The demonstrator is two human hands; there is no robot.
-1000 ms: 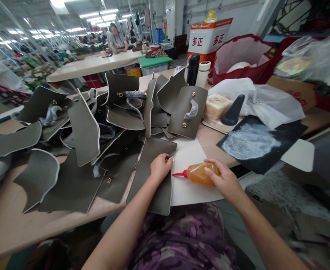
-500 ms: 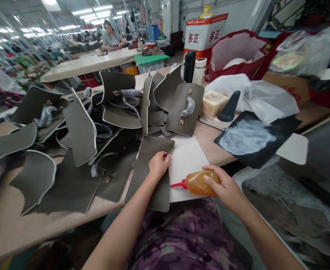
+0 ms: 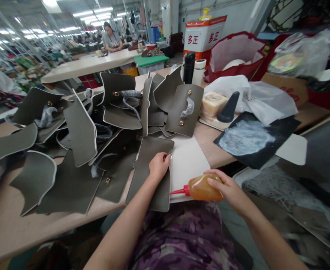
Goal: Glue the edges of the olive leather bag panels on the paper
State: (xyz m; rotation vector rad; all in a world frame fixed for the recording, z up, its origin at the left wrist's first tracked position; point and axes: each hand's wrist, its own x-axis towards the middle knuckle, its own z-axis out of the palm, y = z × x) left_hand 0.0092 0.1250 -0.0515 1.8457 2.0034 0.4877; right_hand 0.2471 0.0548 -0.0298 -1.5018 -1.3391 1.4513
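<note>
My right hand (image 3: 224, 186) is wrapped round a squeeze bottle (image 3: 204, 187) of amber glue, tilted on its side. Its red nozzle points left, and the tip meets the right edge of a grey-brown leather panel (image 3: 145, 176) low on that edge. With curled fingers, my left hand (image 3: 159, 165) grips the same panel by its right edge, higher up; the fingertips are partly hidden. Under the panel and to its right lies a white sheet (image 3: 187, 157).
Loose grey-brown bag panels (image 3: 80, 131), some with wrapped handles, heap up on the left. Behind stand a black bottle (image 3: 189, 67) and a white one (image 3: 199, 71). To the right are a yellowish block (image 3: 214, 105), a dark cone (image 3: 229, 108) and a black sheet with white residue (image 3: 246, 138). A person (image 3: 112, 39) works farther back.
My right hand has moved the bottle slightly down and toward me, its nozzle tip sliding lower along the panel's edge. My left hand stays in place.
</note>
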